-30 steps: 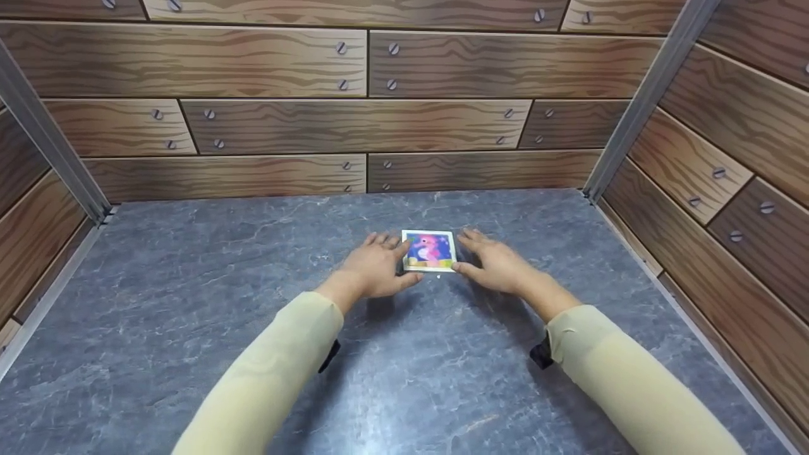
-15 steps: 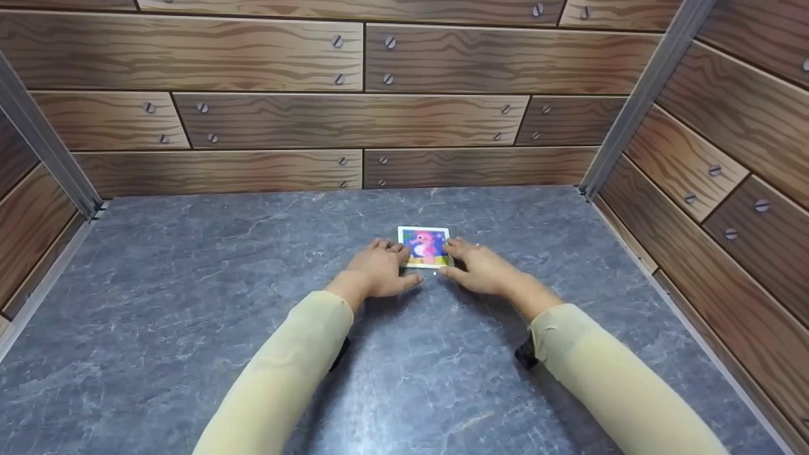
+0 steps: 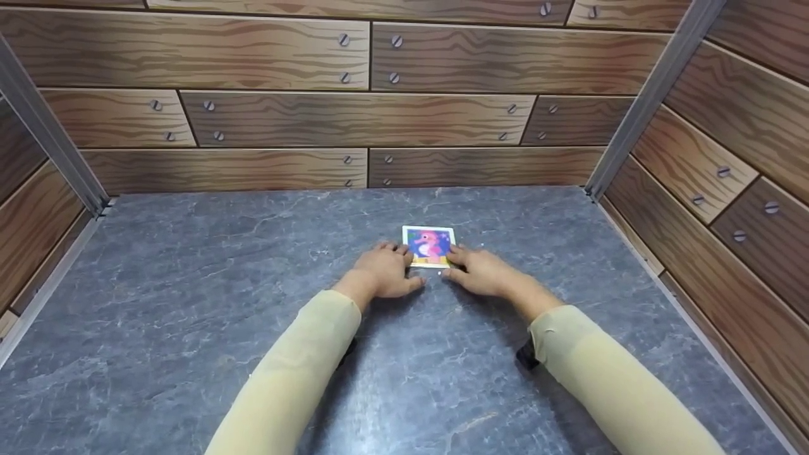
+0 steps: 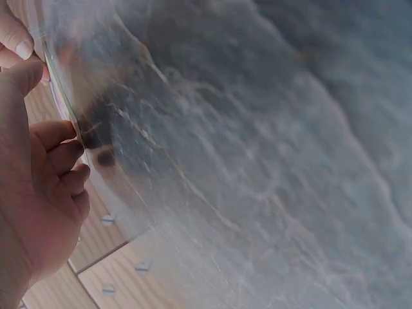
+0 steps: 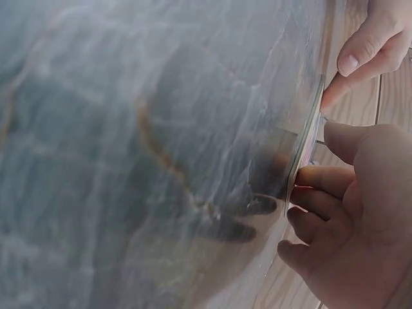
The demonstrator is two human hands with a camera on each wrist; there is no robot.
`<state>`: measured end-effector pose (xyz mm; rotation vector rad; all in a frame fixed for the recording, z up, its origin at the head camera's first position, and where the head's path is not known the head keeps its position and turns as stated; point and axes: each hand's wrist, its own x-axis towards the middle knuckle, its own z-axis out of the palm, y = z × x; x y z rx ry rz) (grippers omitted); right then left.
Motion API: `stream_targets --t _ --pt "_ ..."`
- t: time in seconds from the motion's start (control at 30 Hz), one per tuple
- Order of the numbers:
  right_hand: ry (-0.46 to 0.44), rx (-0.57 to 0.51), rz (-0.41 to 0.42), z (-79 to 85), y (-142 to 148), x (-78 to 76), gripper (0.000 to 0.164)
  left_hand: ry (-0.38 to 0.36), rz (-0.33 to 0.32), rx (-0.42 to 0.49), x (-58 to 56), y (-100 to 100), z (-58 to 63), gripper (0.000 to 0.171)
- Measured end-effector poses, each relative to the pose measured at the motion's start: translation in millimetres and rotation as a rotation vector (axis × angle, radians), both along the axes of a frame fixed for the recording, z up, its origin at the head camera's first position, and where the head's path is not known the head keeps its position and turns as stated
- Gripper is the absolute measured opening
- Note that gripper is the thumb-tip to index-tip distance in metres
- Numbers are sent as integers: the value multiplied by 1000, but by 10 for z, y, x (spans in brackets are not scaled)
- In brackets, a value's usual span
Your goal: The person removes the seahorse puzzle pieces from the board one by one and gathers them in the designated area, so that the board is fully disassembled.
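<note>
A small square picture (image 3: 428, 244) of a pink seahorse on blue, with a white border, lies flat on the grey marbled tabletop (image 3: 265, 354). My left hand (image 3: 387, 270) is at its left side, fingertips on the near-left edge and thumb extended in front. On the opposite side, my right hand (image 3: 485, 272) touches the right edge with its fingertips, thumb pointing inward. The left wrist view shows the picture's thin edge (image 4: 62, 90) low against the table, with left fingers (image 4: 64, 154) bent lightly beside it. In the right wrist view, right fingers (image 5: 325, 183) meet that thin edge too.
A wood-plank-patterned wall (image 3: 272, 120) stands behind the table. Another such wall (image 3: 714, 189) rises on the right, with a grey metal corner post (image 3: 657, 95) between them. A tiny white speck (image 3: 440, 273) lies just in front of the picture.
Both hands have come inward and lower against the picture. Right fingers, earlier spread beside it, now touch its right edge; left fingers have closed in along the left edge.
</note>
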<state>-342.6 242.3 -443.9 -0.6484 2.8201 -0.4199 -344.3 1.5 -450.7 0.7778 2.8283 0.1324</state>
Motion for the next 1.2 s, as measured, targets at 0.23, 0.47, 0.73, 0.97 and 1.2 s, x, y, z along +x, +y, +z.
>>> stream_targets --t 0.23,0.47,0.73,0.97,1.2 --pt "15 -18 4 -16 -19 35 56 55 -43 -21 39 6 -26 76" --pt "25 -14 37 -43 -17 118 53 71 -71 -54 131 -35 -16 75" --pt "24 -6 81 -53 -41 219 52 57 -92 -81 253 -125 7 78" --pt "33 -3 117 -67 -61 322 53 49 -108 -62 360 -191 3 81" --pt "38 3 148 -62 -129 439 54 38 -119 -35 489 -304 -21 81"
